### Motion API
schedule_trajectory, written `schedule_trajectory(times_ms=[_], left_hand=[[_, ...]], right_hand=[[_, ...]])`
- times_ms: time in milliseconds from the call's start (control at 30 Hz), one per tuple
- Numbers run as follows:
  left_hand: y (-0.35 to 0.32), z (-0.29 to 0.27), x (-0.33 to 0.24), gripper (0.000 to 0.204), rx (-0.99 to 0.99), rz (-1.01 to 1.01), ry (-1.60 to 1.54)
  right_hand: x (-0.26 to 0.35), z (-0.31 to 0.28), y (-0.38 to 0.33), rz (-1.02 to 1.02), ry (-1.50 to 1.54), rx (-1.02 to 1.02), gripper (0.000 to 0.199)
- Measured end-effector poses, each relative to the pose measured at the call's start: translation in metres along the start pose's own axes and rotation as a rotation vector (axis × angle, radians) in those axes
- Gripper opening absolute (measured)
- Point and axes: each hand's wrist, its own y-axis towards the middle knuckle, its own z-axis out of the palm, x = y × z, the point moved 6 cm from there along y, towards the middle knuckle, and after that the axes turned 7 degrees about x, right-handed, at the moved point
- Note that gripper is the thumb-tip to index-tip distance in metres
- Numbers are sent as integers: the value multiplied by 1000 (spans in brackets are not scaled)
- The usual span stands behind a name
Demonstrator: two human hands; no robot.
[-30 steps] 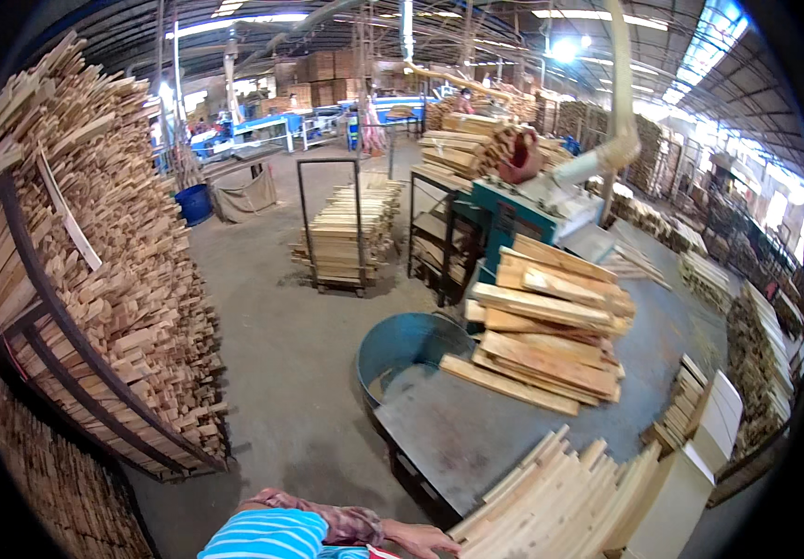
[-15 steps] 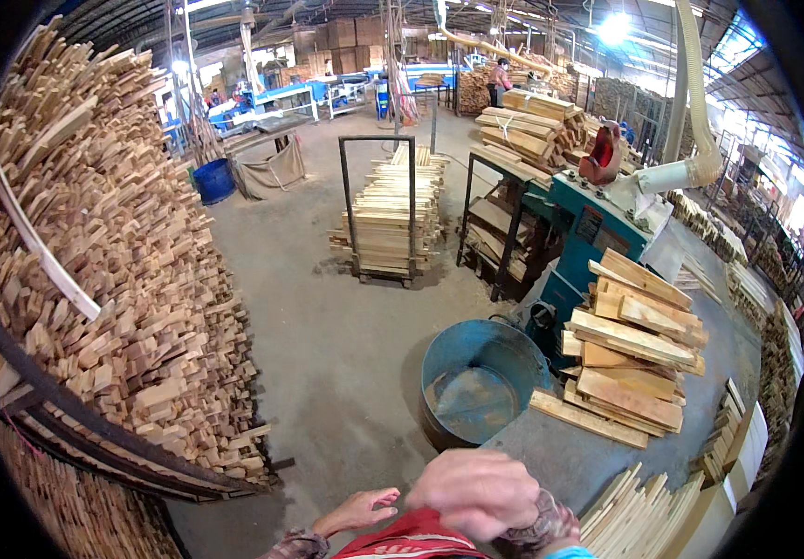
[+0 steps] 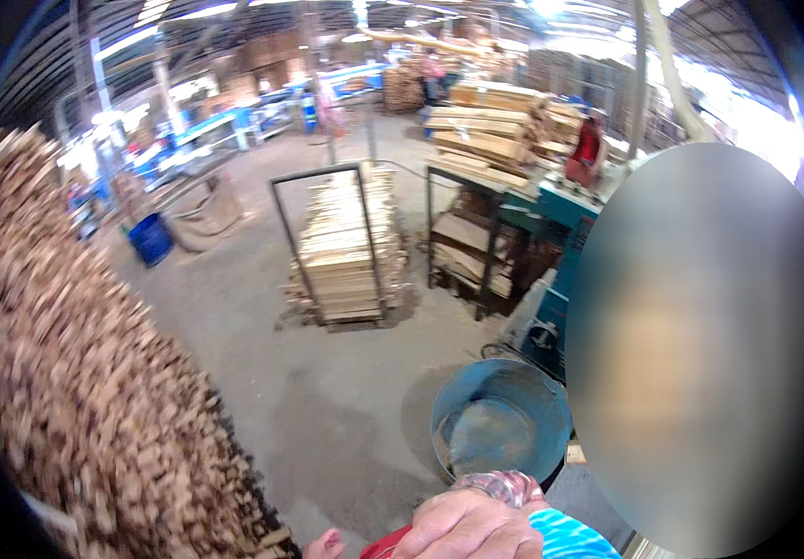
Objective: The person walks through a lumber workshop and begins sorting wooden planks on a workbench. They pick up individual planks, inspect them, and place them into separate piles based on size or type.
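My right hand [image 3: 465, 529] is at the bottom edge, close to my body, its back turned up and its fingers pointing down. The fingertips run out of the picture, so what they hold, if anything, is hidden. A plaid cuff [image 3: 495, 484] and a bright blue sleeve [image 3: 574, 535] show at that arm. Beside the hand lies red cloth [image 3: 385, 542] at my front. Only a small part of my left hand [image 3: 324, 544] shows, left of the cloth, its fingers stretched out and nothing seen in them. A round blue tub [image 3: 500, 419] stands just beyond my right hand.
A tall pile of wood offcuts [image 3: 94, 373] fills the left. Ahead stands a rack cart [image 3: 346, 289] stacked with strips. A green machine [image 3: 560, 219] and stacked boards [image 3: 486, 121] are to its right. A blue barrel [image 3: 150, 239] stands farther left. A large blurred patch covers the right side.
The view has swung and tilted, smearing the surroundings. My right hand has dropped toward the red cloth, and my left hand has mostly left the picture. A blur hides the boards at right.
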Motion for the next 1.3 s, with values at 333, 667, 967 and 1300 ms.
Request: schedule_trajectory(times_ms=[333, 667, 967, 1300], left_hand=[[146, -144, -59, 29, 288, 2, 212], [292, -343, -401, 12, 86, 760, -61], [272, -474, -527, 6, 281, 1625, -414], [416, -628, -569, 7, -79, 1520, -83]], right_hand=[[-131, -34, -16, 8, -579, 123, 17], [-277, -19, 6, 54, -859, 34, 13], [-534, -61, -32, 274, -451, -140, 16], [-796, -158, -40, 334, 16, -214, 15]])
